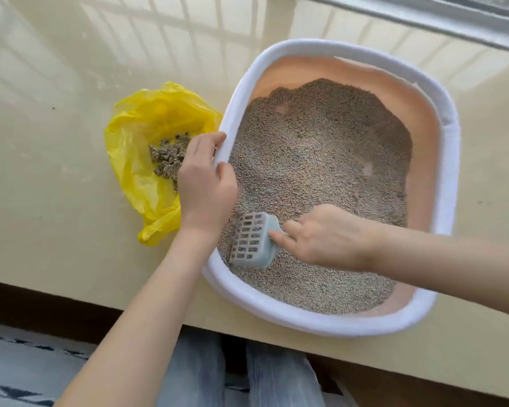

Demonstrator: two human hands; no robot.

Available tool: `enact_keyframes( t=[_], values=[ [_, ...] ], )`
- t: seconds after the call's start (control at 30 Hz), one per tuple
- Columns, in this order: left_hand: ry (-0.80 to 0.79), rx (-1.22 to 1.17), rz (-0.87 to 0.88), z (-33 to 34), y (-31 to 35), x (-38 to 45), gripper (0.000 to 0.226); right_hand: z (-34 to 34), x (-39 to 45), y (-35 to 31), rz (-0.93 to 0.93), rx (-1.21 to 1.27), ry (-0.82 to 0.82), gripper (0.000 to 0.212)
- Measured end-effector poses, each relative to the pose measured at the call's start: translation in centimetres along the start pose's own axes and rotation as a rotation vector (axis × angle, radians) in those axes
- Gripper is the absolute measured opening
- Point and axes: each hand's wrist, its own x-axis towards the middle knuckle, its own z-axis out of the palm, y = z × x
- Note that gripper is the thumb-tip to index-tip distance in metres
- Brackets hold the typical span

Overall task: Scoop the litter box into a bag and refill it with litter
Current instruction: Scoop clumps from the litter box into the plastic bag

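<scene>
A white-rimmed litter box [447, 148] with a peach inner wall stands on the cream ledge, holding grey-brown litter [321, 160]. My left hand [206, 177] grips the box's left rim, thumb inside. My right hand [326, 239] holds the handle of a pale blue slotted scoop [252, 240], which lies in the litter at the box's near left corner. Left of the box lies an open yellow plastic bag [141, 136] with a heap of scooped clumps [168, 157] inside.
The cream ledge [56, 186] runs wide to the left and behind the box. Its front edge drops to a dark strip, a patterned rug [27, 368] and my jeans-clad legs [238, 374]. A window frame [423, 19] crosses the top right.
</scene>
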Motion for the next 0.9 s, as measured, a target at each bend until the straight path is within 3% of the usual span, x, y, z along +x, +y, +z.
enact_keyframes(
  t=[0.1, 0.23, 0.4, 0.47, 0.57, 0.63, 0.73, 0.9],
  values=[
    [0.001, 0.015, 0.004, -0.1, 0.1, 0.0, 0.038, 1.8, -4.8, 0.5, 0.054, -0.006, 0.045, 0.036],
    [0.001, 0.031, 0.008, 0.0, 0.3, -0.1, 0.038, 0.2, -10.0, 1.6, 0.132, 0.004, 0.056, 0.048],
    [-0.001, 0.052, 0.020, -0.1, 0.5, -0.1, 0.038, -1.6, -9.7, 2.3, 0.562, 0.147, 0.141, 0.042],
    [-0.003, 0.056, 0.024, 0.0, 0.5, -0.2, 0.038, -1.1, -7.2, 3.1, 0.757, 0.184, 0.199, 0.027],
    [0.001, 0.067, 0.027, 0.0, 0.3, -0.1, 0.037, -0.1, -3.3, 3.4, 0.915, 0.230, 0.279, 0.026],
    [0.002, 0.071, 0.030, 0.0, 0.2, 0.0, 0.037, 1.2, -1.8, 2.2, 0.940, 0.163, 0.236, 0.030],
    [-0.003, 0.067, 0.036, 0.0, 0.2, -0.1, 0.037, 2.4, -2.6, -0.8, 0.815, 0.129, 0.214, 0.046],
    [-0.018, 0.058, 0.021, -0.2, 0.5, -0.1, 0.037, 1.1, -8.9, -5.0, 0.707, 0.081, 0.132, 0.042]
  ],
)
